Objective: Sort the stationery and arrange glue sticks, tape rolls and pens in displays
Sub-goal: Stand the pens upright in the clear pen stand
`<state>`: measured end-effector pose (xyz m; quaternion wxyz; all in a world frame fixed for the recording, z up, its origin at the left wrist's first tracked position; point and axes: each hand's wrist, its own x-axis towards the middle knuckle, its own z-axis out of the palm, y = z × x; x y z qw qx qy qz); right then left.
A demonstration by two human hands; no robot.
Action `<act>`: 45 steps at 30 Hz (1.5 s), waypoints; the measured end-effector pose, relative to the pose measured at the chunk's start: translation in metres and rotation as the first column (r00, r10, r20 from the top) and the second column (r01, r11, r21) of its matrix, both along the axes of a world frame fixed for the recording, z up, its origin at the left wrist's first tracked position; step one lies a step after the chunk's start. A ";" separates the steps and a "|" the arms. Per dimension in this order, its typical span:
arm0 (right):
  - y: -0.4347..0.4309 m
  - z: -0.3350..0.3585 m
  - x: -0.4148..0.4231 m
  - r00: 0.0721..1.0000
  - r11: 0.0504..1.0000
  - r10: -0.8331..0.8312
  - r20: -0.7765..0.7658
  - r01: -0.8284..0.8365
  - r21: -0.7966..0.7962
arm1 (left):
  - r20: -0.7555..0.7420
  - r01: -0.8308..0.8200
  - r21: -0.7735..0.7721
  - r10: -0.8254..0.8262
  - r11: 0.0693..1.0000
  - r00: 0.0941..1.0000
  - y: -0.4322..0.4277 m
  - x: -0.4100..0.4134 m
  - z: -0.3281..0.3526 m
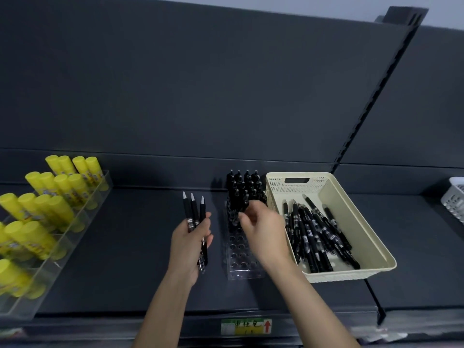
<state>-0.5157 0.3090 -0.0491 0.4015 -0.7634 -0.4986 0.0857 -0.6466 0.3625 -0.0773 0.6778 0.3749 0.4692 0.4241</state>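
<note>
My left hand [191,243] grips three black pens [193,212] with their white tips pointing away from me. Just right of it a clear pen stand [241,259] with rows of holes lies on the dark shelf; several black pens [243,188] stand upright in its far rows. My right hand [262,228] hovers over the stand's middle, fingertips pinching a black pen [244,205] among the standing ones. A cream basket [351,212] to the right holds several loose black pens [317,237]. Yellow glue sticks [47,197] stand in a clear tiered display at the left.
The dark shelf [130,247] has a back panel and a slotted upright [356,121] at the right. A white basket [454,199] shows at the far right edge. A price label [246,326] sits on the shelf's front rail.
</note>
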 end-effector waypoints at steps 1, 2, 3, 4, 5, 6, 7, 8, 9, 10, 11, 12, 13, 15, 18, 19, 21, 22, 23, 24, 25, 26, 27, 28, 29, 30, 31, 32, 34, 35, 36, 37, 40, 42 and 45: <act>0.001 -0.002 -0.001 0.999 0.999 0.025 0.027 -0.024 -0.026 | -0.013 0.008 0.011 -0.008 1.000 1.000 0.000 0.000 -0.001; 0.002 -0.004 -0.002 0.998 0.998 0.044 0.054 -0.041 -0.051 | -0.025 0.016 0.020 -0.016 1.000 1.000 0.000 0.000 -0.001; 0.004 -0.005 -0.003 0.995 0.996 0.058 0.078 -0.053 -0.070 | -0.031 0.023 0.028 -0.022 0.999 0.999 0.000 0.000 -0.001; 0.005 -0.006 -0.003 0.993 0.995 0.067 0.097 -0.060 -0.078 | -0.032 0.028 0.032 -0.027 0.999 0.999 -0.001 0.000 -0.001; 0.006 -0.007 -0.002 0.991 0.994 0.073 0.109 -0.064 -0.085 | -0.029 0.027 0.032 -0.027 0.999 0.999 -0.001 0.000 -0.001; 0.007 -0.007 -0.001 0.990 0.994 0.078 0.115 -0.068 -0.091 | -0.021 0.022 0.028 -0.021 0.999 1.000 -0.001 0.000 -0.001; 0.009 -0.007 -0.001 0.990 0.993 0.082 0.118 -0.070 -0.096 | -0.010 0.012 0.021 -0.012 1.000 1.000 0.000 0.000 -0.001; 0.010 -0.007 0.000 0.989 0.992 0.084 0.118 -0.073 -0.102 | -0.001 0.001 0.014 -0.001 1.000 1.000 0.001 -0.001 0.000; 0.010 -0.006 0.000 0.990 0.992 0.087 0.113 -0.075 -0.106 | 0.007 -0.008 0.006 0.007 1.000 1.000 0.002 0.000 0.000; 0.010 -0.005 0.001 0.990 0.991 0.088 0.108 -0.075 -0.113 | 0.015 -0.014 -0.004 0.014 1.000 1.000 0.002 0.000 0.000; 0.009 -0.005 0.001 0.990 0.990 0.087 0.107 -0.074 -0.121 | 0.028 -0.018 -0.017 0.019 1.000 0.999 0.003 0.000 0.000; 0.007 -0.005 0.001 0.990 0.990 0.080 0.115 -0.066 -0.124 | 0.047 -0.022 -0.032 0.023 0.999 0.999 0.003 -0.001 0.000; 0.004 -0.005 0.002 0.990 0.992 0.061 0.125 -0.047 -0.116 | 0.070 -0.025 -0.049 0.029 0.998 0.997 0.004 -0.002 0.001; -0.003 -0.002 0.003 0.996 0.996 0.026 0.091 -0.018 -0.089 | 0.116 -0.036 -0.084 0.046 0.996 0.992 0.005 -0.005 0.004; -0.010 0.001 0.001 0.991 0.976 0.094 -0.092 -0.109 -0.186 | 0.220 -0.058 -0.122 0.084 0.991 0.972 0.008 -0.008 0.009; -0.010 0.001 -0.002 0.977 0.963 0.129 -0.171 -0.164 -0.212 | 0.255 -0.060 -0.124 0.090 0.990 0.963 0.009 -0.007 0.011; -0.008 -0.001 -0.008 0.927 0.953 0.175 -0.332 -0.244 -0.178 | 0.301 -0.046 -0.124 0.081 0.991 0.950 0.009 -0.003 0.016; -0.007 -0.002 -0.009 0.904 0.959 0.170 -0.391 -0.243 -0.146 | 0.312 -0.033 -0.125 0.071 0.992 0.947 0.009 -0.001 0.018; -0.006 -0.002 -0.009 0.890 0.968 0.152 -0.430 -0.221 -0.116 | 0.315 -0.022 -0.132 0.063 0.991 0.947 0.009 0.001 0.019; -0.005 -0.002 -0.008 0.882 0.978 0.129 -0.454 -0.189 -0.089 | 0.310 -0.012 -0.145 0.057 0.989 0.949 0.009 0.003 0.020; -0.005 0.000 -0.007 0.874 0.987 0.106 -0.473 -0.152 -0.058 | 0.291 -0.005 -0.161 0.052 0.987 0.955 0.009 0.003 0.019; -0.005 0.002 -0.004 0.864 0.993 0.086 -0.495 -0.113 -0.023 | 0.259 0.000 -0.175 0.046 0.984 0.965 0.009 0.003 0.018; -0.004 0.005 -0.001 0.846 0.997 0.077 -0.528 -0.079 0.018 | 0.209 0.003 -0.184 0.036 0.983 0.977 0.010 0.003 0.015; -0.004 0.008 0.001 0.815 0.997 0.075 -0.575 -0.051 0.058 | 0.150 0.003 -0.188 0.026 0.982 0.988 0.010 0.002 0.012; -0.003 0.012 0.003 0.771 0.995 0.081 -0.631 -0.026 0.096 | 0.104 -0.001 -0.192 0.021 0.981 0.994 0.010 0.002 0.009; -0.003 0.015 0.005 0.727 0.991 0.093 -0.680 -0.004 0.132 | 0.082 -0.005 -0.201 0.022 0.980 0.996 0.011 0.002 0.006; -0.002 0.017 0.007 0.699 0.986 0.108 -0.707 0.014 0.164 | 0.079 -0.011 -0.218 0.029 0.976 0.996 0.012 0.002 0.004; -0.001 0.019 0.008 0.687 0.981 0.121 -0.717 0.028 0.192 | 0.084 -0.018 -0.240 0.040 0.971 0.996 0.013 0.002 0.003; -0.001 0.022 0.011 0.669 0.968 0.158 -0.726 0.041 0.249 | 0.097 -0.034 -0.271 0.062 0.962 0.993 0.017 0.001 0.002; -0.001 0.024 0.012 0.646 0.960 0.182 -0.742 0.048 0.276 | 0.106 -0.035 -0.275 0.066 0.961 0.992 0.018 0.000 0.001; -0.002 0.026 0.013 0.619 0.953 0.197 -0.760 0.061 0.297 | 0.115 -0.030 -0.271 0.063 0.962 0.991 0.019 -0.001 0.001; -0.002 0.026 0.015 0.610 0.948 0.201 -0.766 0.077 0.310 | 0.121 -0.025 -0.263 0.059 0.965 0.991 0.019 -0.002 0.001; 0.000 0.023 0.024 0.782 0.951 0.082 -0.618 0.124 0.283 | 0.107 -0.022 -0.237 0.048 0.971 0.993 0.017 -0.002 0.002; 0.001 0.018 0.027 0.899 0.956 -0.012 -0.438 0.138 0.257 | 0.088 -0.014 -0.206 0.033 0.978 0.996 0.015 -0.001 0.001; 0.000 0.014 0.024 0.964 0.963 -0.049 -0.262 0.115 0.243 | 0.093 0.009 -0.164 0.006 0.986 0.996 0.013 0.000 0.000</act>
